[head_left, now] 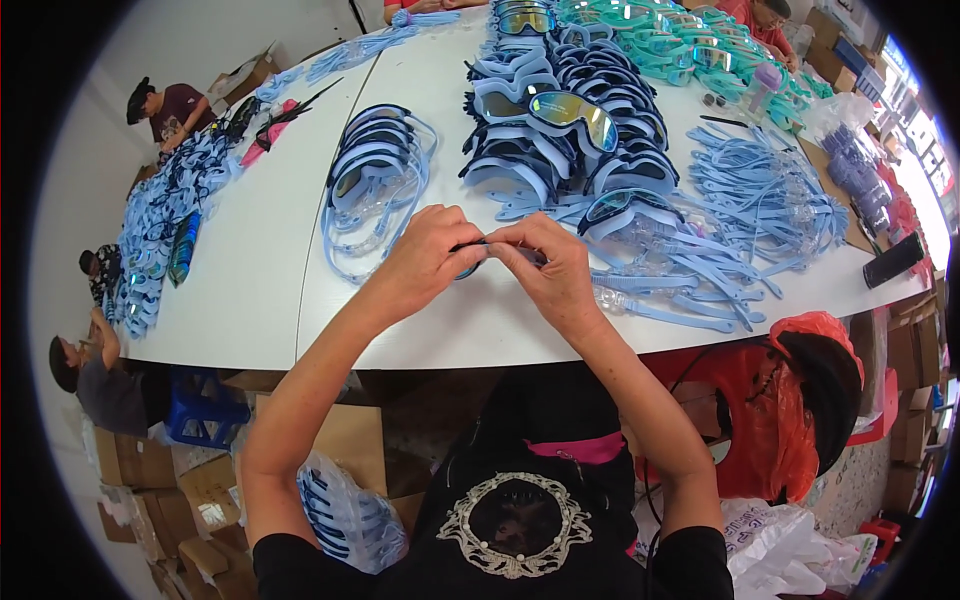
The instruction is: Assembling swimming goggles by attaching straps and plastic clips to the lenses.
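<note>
Over the white table, my left hand [428, 250] and my right hand [548, 268] meet fingertip to fingertip, both closed in a pinch. Between them is a pair of goggles [466, 271], dark with a blue edge, mostly hidden by the fingers. Left of my hands stands a row of light blue goggles [368, 165] with their straps looped toward me. Beyond my hands are stacked rows of blue and dark goggles [520, 150], with one mirrored pair [573, 118] on top. To the right of my right hand lie loose light blue straps [690, 285].
More blue straps [760, 190] are heaped at the right, with teal goggles [690, 45] behind. A black cylinder [893, 260] lies by the right edge. Other people work around the table, near a blue goggle pile [175, 210]. A red stool [740, 420] stands below.
</note>
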Demonstrator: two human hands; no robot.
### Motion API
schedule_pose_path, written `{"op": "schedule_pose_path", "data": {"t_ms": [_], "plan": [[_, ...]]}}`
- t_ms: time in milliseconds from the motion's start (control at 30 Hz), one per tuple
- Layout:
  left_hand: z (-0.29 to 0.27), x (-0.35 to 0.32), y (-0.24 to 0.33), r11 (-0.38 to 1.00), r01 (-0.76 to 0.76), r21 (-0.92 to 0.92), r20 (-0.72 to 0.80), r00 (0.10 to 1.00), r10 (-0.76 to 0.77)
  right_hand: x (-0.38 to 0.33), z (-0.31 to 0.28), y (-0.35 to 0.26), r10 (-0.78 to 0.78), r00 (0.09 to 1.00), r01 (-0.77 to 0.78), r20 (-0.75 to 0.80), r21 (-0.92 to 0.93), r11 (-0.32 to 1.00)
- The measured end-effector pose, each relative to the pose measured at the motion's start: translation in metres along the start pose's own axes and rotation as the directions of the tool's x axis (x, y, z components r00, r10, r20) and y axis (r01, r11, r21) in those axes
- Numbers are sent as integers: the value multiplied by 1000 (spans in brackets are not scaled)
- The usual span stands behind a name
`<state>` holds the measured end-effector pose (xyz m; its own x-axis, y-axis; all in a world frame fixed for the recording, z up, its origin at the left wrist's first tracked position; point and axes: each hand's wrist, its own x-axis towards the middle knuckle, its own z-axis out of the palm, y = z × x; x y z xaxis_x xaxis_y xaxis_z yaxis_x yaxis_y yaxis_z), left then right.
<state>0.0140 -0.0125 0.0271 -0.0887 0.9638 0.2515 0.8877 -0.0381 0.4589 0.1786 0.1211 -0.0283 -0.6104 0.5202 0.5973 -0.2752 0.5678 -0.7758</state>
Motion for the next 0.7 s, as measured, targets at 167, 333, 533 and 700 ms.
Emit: {"op": "schedule_pose_path", "data": {"t_ms": [167,333,533,700], "plan": [[23,-6,25,994,-104,21,-141,984,106,1,8,1,-19,997,-4,-72,-301,954],[10,-14,42,987,-93,-128,-171,983,70,29,5,-4,108,993,-117,-46,-349,930],[-3,-33,35,994,-103,29,-100,989,105,3,-10,-25,260,953,-222,157,-222,949],[18,-48,19,999,-40,-36,-324,946,27,-12,-21,-19,393,871,-449,295,155,880]]}}
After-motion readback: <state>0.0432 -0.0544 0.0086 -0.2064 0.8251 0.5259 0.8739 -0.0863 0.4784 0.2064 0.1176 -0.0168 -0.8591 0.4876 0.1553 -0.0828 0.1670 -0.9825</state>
